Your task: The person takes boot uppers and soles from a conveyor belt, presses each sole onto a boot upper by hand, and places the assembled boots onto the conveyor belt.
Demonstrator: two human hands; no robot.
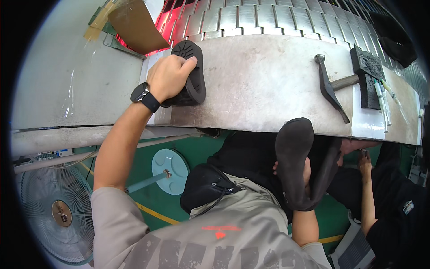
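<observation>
At the left end of the worktop my left hand (172, 75), with a black watch on its wrist, is closed around a black shoe sole (196, 80). Its ridged tread shows beside my thumb, while the hand covers much of it. Over my lap, my right hand (307, 172) grips a dark suede-like boot (293, 148) from behind. The boot's smooth, sole-shaped underside is turned upward, and most of my fingers are hidden by it. On the right of the worktop lies a shoemaker's hammer (329, 85) with a wooden handle.
Black blocks (367, 65) and several slim, pen-like tubes (382, 103) lie right of the hammer. Beyond the worktop (251, 85) runs a metal slat conveyor (251, 18). Cardboard (136, 24) stands far left. Below are a fan (60, 210), a blue round-topped stand (170, 170) and a co-worker's arm (368, 193).
</observation>
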